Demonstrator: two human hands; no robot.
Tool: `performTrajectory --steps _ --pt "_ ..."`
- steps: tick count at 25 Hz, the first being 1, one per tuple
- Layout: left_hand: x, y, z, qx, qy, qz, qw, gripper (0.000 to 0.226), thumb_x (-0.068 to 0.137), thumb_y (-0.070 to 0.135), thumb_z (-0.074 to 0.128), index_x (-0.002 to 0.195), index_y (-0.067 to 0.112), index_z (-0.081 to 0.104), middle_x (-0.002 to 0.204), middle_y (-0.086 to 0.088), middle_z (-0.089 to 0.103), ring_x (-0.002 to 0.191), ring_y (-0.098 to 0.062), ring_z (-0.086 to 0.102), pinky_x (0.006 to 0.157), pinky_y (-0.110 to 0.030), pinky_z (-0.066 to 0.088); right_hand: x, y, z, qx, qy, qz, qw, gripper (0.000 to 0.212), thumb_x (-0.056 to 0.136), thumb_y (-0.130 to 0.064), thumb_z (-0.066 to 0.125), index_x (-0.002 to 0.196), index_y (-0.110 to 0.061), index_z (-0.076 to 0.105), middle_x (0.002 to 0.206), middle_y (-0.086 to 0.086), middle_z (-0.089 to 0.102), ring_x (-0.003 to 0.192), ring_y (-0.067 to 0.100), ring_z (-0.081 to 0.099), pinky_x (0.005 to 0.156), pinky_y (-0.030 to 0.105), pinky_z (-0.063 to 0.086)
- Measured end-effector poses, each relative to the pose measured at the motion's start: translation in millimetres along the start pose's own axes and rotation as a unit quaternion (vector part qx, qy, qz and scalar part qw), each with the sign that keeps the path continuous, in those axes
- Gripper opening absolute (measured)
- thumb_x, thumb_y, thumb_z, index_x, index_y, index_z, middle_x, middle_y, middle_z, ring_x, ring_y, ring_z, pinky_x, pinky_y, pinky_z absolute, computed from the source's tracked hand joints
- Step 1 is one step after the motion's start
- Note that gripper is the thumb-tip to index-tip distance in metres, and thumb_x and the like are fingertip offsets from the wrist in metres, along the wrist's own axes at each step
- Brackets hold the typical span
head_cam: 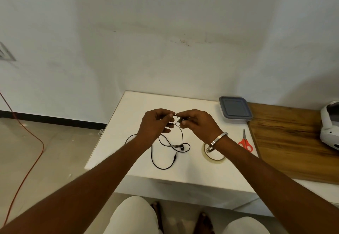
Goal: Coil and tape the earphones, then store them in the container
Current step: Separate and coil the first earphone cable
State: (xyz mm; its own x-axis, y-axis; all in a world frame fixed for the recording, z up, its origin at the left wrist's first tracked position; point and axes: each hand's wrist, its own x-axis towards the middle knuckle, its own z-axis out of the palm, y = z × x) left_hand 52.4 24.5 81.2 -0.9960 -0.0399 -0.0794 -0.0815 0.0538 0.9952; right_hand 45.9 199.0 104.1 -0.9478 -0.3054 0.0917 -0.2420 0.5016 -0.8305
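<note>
Head view: right hand point(197, 123) hides earphones' point(166, 148) pinched earbud

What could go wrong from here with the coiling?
1. Most of the earphone cable lies loose and crossed on the white table below both hands; it may knot as it is drawn up.
2. The container is lidded, so storing needs a free hand.

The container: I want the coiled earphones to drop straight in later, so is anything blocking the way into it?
Yes. The container sits at the far right of the white table with its grey lid closed on top. Nothing lies between it and the earphones held by both hands.
</note>
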Motion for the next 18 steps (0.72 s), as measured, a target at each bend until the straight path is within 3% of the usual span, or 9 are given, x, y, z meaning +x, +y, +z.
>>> performTrajectory --steps 2,3,8,11,15,18 --pt "0 -1 1 0.021 0.021 0.015 0.999 0.012 0.092 0.015 0.063 0.098 0.011 0.072 0.087 -0.013 0.072 0.074 -0.023 0.072 0.068 -0.034 0.059 -2 -4 2 0.111 0.018 0.052 0.992 0.022 0.081 -0.004 0.068 0.103 -0.004 0.065 0.088 0.012 0.071 0.071 0.018 0.071 0.073 0.018 0.056" --pt "0 0 1 0.023 0.020 0.017 0.999 0.012 0.091 0.015 0.063 0.097 0.010 0.072 0.087 -0.013 0.073 0.074 -0.023 0.073 0.068 -0.035 0.060 -2 -5 3 0.124 0.026 0.061 0.990 0.021 0.079 -0.006 0.071 0.099 -0.003 0.065 0.084 0.012 0.071 0.067 0.017 0.071 0.068 0.019 0.056" --pt "-5 3 4 -0.012 -0.034 0.020 0.999 0.014 0.094 0.013 0.061 0.102 0.006 0.069 0.092 -0.014 0.072 0.075 -0.026 0.073 0.067 -0.034 0.060 -2 -6 12 0.040 0.042 0.050 0.997 0.012 0.081 -0.011 0.069 0.093 -0.006 0.068 0.071 0.002 0.068 0.051 0.001 0.064 0.055 0.013 0.052" --pt "-5 3 2 -0.021 -0.021 0.022 0.999 0.013 0.095 0.013 0.058 0.102 0.007 0.068 0.092 -0.014 0.072 0.074 -0.026 0.073 0.066 -0.033 0.059 -2 -5 13 0.008 0.030 0.074 0.997 0.006 0.082 -0.012 0.067 0.087 -0.009 0.064 0.071 0.002 0.068 0.052 0.005 0.064 0.052 0.015 0.051" --pt "-3 -2 1 -0.012 0.016 0.013 1.000 0.013 0.095 0.012 0.058 0.101 0.007 0.068 0.092 -0.015 0.072 0.073 -0.028 0.071 0.068 -0.037 0.059 -1 -5 11 0.052 0.021 0.098 0.994 0.008 0.085 -0.009 0.064 0.091 -0.005 0.061 0.082 0.013 0.068 0.067 0.019 0.069 0.054 0.022 0.057" --pt "-3 -3 3 -0.023 0.014 0.002 1.000 0.013 0.094 0.011 0.058 0.101 0.007 0.068 0.093 -0.016 0.072 0.075 -0.026 0.072 0.068 -0.034 0.060 -1 -5 11 -0.003 0.043 0.071 0.997 0.009 0.088 -0.012 0.058 0.091 -0.008 0.065 0.073 0.006 0.065 0.053 0.010 0.065 0.049 0.017 0.053"
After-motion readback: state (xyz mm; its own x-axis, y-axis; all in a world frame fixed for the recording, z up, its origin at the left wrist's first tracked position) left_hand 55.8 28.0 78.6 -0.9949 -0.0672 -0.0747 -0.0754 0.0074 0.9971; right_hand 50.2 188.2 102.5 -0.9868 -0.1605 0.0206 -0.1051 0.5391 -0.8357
